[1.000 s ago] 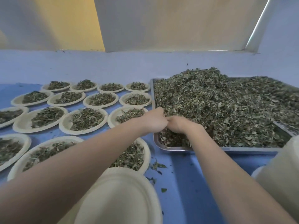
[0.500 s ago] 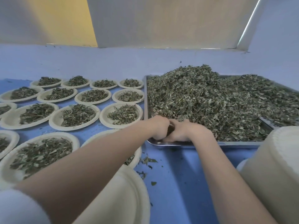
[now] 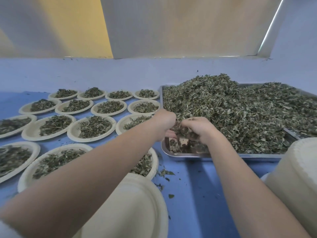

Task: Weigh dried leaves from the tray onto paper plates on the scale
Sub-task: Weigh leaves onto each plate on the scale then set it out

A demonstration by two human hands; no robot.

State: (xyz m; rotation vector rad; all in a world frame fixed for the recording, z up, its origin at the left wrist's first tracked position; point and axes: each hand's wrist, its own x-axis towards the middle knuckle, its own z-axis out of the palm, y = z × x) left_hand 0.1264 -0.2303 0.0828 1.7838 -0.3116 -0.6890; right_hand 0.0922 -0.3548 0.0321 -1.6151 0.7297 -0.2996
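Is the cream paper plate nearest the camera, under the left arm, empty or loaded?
Empty as far as visible: the nearest cream paper plate shows bare surface, though the arm hides part.

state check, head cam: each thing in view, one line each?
left hand: curled on a leaf clump
right hand: curled on the same leaf clump
metal tray: heaped, near-left corner bare
filled plates: portioned
empty plate: bare, nearest
plate stack: upright

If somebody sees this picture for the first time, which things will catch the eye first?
First the big heap of dried leaves filling the metal tray at the right. Then the rows of leaf-filled paper plates on the blue table at the left, and the left hand and right hand scooping leaves at the tray's near-left corner.
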